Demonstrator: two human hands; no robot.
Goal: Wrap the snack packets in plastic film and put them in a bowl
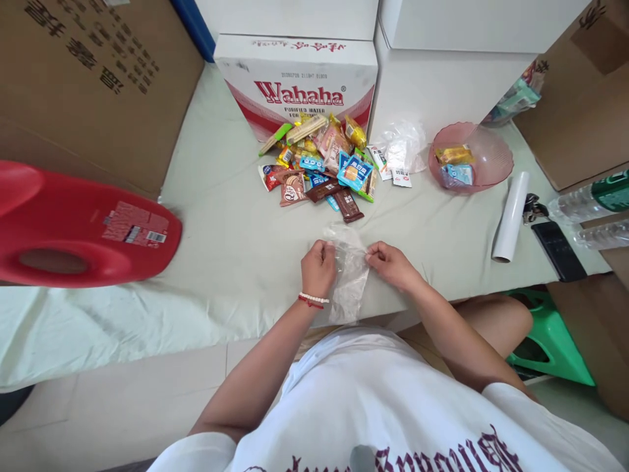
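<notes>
A clear plastic bag (350, 278) hangs between my two hands at the table's front edge. My left hand (318, 267), with a white and a red bracelet at the wrist, is closed on the bag's left side. On its right side, my right hand (390, 263) pinches the film between thumb and fingers. The bag looks flat, with nothing visible inside. Just beyond my hands lies a pile of small wrapped snacks (324, 160), with brown, blue, yellow and green packets. Two small white packets (401, 177) lie at the pile's right beside crumpled clear plastic bags (405, 141).
A pink bowl (501, 160) holds a few packets. Right of it are a white roll (511, 216), keys (533, 208), a black phone (559, 250) and plastic bottles (572, 204). A Wahaha box (299, 72) stands behind; a red jug (88, 226) is at left.
</notes>
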